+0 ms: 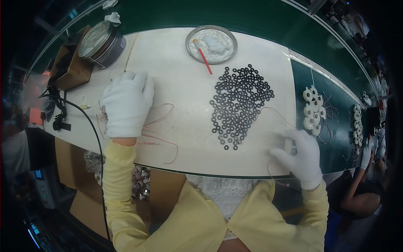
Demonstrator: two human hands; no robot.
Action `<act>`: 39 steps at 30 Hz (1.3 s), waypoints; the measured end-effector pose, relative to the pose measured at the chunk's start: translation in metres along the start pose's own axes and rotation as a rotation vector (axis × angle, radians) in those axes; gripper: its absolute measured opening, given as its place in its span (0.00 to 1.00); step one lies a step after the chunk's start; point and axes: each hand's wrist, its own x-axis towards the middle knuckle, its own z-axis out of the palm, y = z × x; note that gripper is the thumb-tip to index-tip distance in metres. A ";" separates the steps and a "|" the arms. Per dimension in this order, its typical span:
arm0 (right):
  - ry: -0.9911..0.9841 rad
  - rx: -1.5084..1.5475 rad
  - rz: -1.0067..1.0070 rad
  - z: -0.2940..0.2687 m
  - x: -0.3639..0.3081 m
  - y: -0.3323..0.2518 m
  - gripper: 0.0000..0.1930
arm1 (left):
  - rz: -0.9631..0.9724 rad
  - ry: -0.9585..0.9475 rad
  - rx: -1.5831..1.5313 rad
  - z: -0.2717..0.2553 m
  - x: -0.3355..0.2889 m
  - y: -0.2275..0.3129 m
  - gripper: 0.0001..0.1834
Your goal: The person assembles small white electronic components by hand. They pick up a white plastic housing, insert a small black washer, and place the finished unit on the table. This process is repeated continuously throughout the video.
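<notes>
My left hand (128,105), in a white glove, rests palm down at the table's left side. Its fingers are bent and pressed together, and what lies under them is hidden. Thin red wires (161,138) stick out on both sides of it. My right hand (303,158), also gloved, is at the table's right edge. Between its thumb and fingers is a small white part (289,146); thin wire runs near it, a loop dangling past the table's front edge. Left of that hand, many small black rings (241,101) are spread over the white tabletop (168,75).
A round metal plate (189,49) holds white paste and a red-handled brush (205,61). At the back left stand a large tin (107,54) and a cardboard box (77,75). A black cable (90,119) crosses the left side. White round parts (312,110) sit on the green surface at right. A co-worker's gloved hand (366,154) is at far right.
</notes>
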 end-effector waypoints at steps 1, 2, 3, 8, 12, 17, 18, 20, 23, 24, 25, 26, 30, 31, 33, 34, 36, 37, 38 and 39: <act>-0.022 0.003 0.026 0.004 0.002 0.001 0.26 | -0.052 -0.014 0.047 0.002 0.000 0.003 0.13; -0.060 0.006 0.015 0.007 0.005 0.002 0.27 | -0.103 -0.030 0.098 0.003 0.000 0.005 0.15; -0.098 0.008 0.003 0.010 0.009 0.002 0.27 | -0.102 -0.031 0.096 0.003 0.000 0.005 0.16; -0.119 0.011 -0.134 0.022 0.026 -0.005 0.23 | -0.114 0.014 0.071 0.008 -0.002 -0.001 0.18; -0.090 0.164 -0.177 0.028 0.029 -0.005 0.20 | -0.095 0.034 0.094 0.022 -0.003 -0.017 0.13; -0.247 0.565 -0.001 0.027 0.033 -0.006 0.17 | 0.030 0.080 -0.016 0.006 -0.007 -0.001 0.13; -0.253 0.669 0.062 0.027 0.031 -0.006 0.16 | 0.079 0.093 -0.067 0.002 -0.008 0.004 0.13; -0.266 0.877 0.186 0.029 0.029 -0.007 0.15 | 0.171 0.118 -0.166 -0.007 -0.011 0.013 0.13; -0.353 1.008 0.303 0.018 0.035 -0.007 0.17 | 0.226 0.047 -0.257 -0.017 -0.021 0.025 0.14; -0.447 1.147 0.344 0.013 0.034 -0.005 0.17 | 0.221 0.049 -0.264 -0.018 -0.024 0.029 0.15; -0.541 1.285 0.385 0.006 0.030 -0.001 0.16 | 0.217 0.051 -0.272 -0.018 -0.028 0.033 0.15; -0.626 1.424 0.431 -0.001 0.025 0.005 0.16 | 0.221 0.056 -0.282 -0.017 -0.030 0.036 0.16; -0.932 1.457 -0.021 -0.037 0.024 0.035 0.15 | 0.179 0.019 -0.330 -0.014 -0.039 0.036 0.21; -0.942 1.533 -0.041 -0.041 0.019 0.041 0.17 | 0.175 0.020 -0.336 -0.013 -0.041 0.035 0.22; -0.869 1.651 0.042 -0.050 -0.003 0.053 0.19 | 0.185 0.054 -0.355 -0.010 -0.044 0.035 0.24; -0.790 1.691 0.147 -0.055 -0.018 0.057 0.19 | 0.197 0.081 -0.367 -0.009 -0.046 0.034 0.24; -0.598 1.742 0.383 -0.063 -0.047 0.061 0.20 | 0.209 0.098 -0.374 -0.006 -0.050 0.032 0.23; -0.480 1.740 0.496 -0.066 -0.058 0.062 0.22 | 0.209 0.097 -0.370 -0.005 -0.050 0.030 0.23; -0.355 1.711 0.520 -0.061 -0.068 0.065 0.23 | 0.215 0.101 -0.366 -0.003 -0.049 0.030 0.22; -0.396 1.687 0.489 -0.061 -0.074 0.073 0.25 | 0.222 0.106 -0.378 -0.002 -0.049 0.030 0.22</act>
